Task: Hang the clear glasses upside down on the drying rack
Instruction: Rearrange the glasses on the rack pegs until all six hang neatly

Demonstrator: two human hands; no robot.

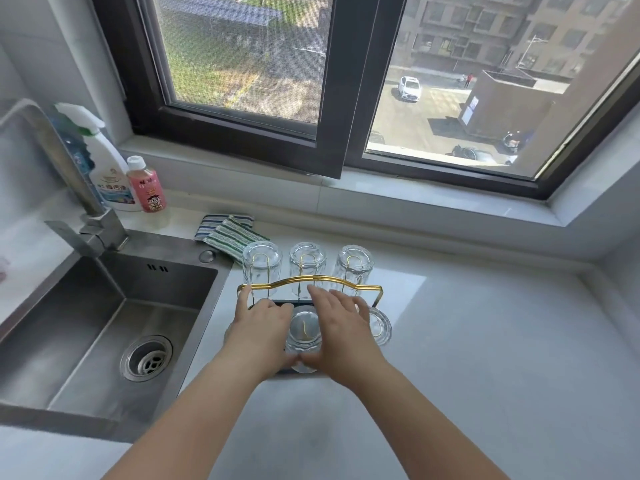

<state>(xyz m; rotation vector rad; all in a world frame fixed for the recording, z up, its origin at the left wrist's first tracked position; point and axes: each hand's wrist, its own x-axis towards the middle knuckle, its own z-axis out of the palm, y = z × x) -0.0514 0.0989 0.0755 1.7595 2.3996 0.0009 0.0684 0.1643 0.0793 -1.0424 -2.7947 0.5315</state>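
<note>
A drying rack with a gold wire handle point(311, 279) and a dark base stands on the white counter beside the sink. Three clear glasses hang upside down on its far row: left point(261, 268), middle point(307, 266) and right point(354, 270). In the near row, one upturned glass point(304, 329) sits between my hands and another point(380, 325) shows right of my right hand. My left hand point(261, 327) and my right hand point(343, 327) lie flat with fingers spread on either side of the middle near glass, thumbs touching its near side. My left hand hides the near-left spot.
A steel sink point(104, 327) with a drain and a tap point(86, 216) lies to the left. A spray bottle point(104, 168) and a pink bottle point(145, 185) stand behind it. Striped cloths point(228, 232) lie behind the rack. The window sill point(415, 199) runs along the back.
</note>
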